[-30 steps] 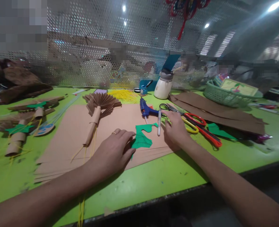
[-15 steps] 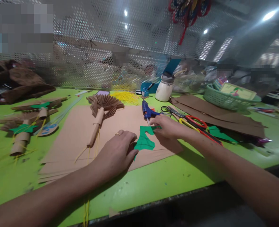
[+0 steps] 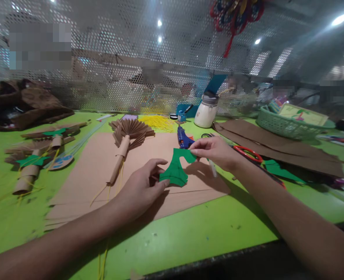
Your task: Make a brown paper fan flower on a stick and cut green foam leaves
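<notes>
A cut piece of green paper with curved edges and faint drawn lines is held between my two hands, a little above the brown paper sheets. My left hand has its thumb on the lower left of the piece, with the fingers behind it. My right hand pinches the upper right end between thumb and fingertips. Just beyond it lies a blue glue gun. A pale pen is partly hidden under my right hand. Left of my left hand lies a folded brown-paper figure with yellow strings.
Several finished paper figures with green stars lie at the left. Red-handled scissors, dark brown paper and a green basket are at the right. A white bottle and yellow shreds stand before the perforated metal screen.
My right hand has moved left from beside the pen and scissors and has taken hold of the green paper's right end. The paper is now lifted and tilted, with my left thumb on it.
</notes>
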A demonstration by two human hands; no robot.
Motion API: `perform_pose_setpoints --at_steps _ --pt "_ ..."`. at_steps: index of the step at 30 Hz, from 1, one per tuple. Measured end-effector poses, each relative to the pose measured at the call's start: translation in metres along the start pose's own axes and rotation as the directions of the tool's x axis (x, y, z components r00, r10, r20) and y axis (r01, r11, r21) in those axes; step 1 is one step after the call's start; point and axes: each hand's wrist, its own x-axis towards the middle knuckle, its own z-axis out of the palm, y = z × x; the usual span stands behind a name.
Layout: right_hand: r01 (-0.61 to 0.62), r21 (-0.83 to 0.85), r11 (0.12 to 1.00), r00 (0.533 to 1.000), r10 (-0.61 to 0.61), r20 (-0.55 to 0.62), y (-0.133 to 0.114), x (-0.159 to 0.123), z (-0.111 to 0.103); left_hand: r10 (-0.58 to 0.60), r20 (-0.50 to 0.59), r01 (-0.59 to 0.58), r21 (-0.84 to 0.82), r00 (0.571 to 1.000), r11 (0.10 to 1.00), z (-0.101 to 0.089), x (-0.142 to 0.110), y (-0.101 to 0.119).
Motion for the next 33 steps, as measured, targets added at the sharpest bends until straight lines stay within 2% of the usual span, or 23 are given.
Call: perform_pose_setpoints --at_steps 3,5,8,14,18,22,28,31,33 --pt "0.036 0.062 0.997 0.998 -0.033 -0.047 -0.002 -0.002 0.006 -0.074 0.061 0.088 -0.262 0.995 0.961 0.001 0.003 0.002" --pt "0.061 0.085 0.995 0.995 -0.054 -0.080 -0.004 -0.003 0.010 -0.131 0.111 0.164 -0.378 0.985 0.911 0.001 0.003 0.004" --pt "0.082 0.133 0.988 0.991 -0.067 -0.113 -0.006 -0.006 0.015 -0.208 0.123 0.242 -0.464 0.970 0.852 0.001 0.001 0.007" --pt "0.069 0.452 0.889 0.986 0.007 -0.164 -0.010 -0.013 0.021 -0.232 0.143 0.273 -0.510 0.962 0.816 -0.001 -0.002 0.012" --pt "0.001 0.573 0.820 0.993 0.064 -0.095 -0.011 -0.022 0.026 -0.290 0.072 0.272 -0.613 0.954 0.742 -0.001 -0.001 0.013" --pt "-0.143 0.533 0.834 0.989 0.143 0.042 -0.008 -0.031 0.035 -0.330 0.056 0.285 -0.654 0.942 0.701 -0.001 -0.001 0.014" --pt "-0.345 0.458 0.819 0.935 0.256 0.247 -0.006 -0.040 0.049 -0.304 0.052 0.266 -0.636 0.951 0.724 -0.002 0.001 0.013" --pt "-0.405 0.430 0.807 0.908 0.301 0.290 -0.007 -0.043 0.054 -0.283 0.062 0.259 -0.622 0.957 0.739 -0.003 0.002 0.010" --pt "-0.407 0.441 0.800 0.909 0.304 0.286 -0.009 -0.043 0.056 -0.282 0.071 0.264 -0.623 0.957 0.737 -0.003 0.001 0.011"
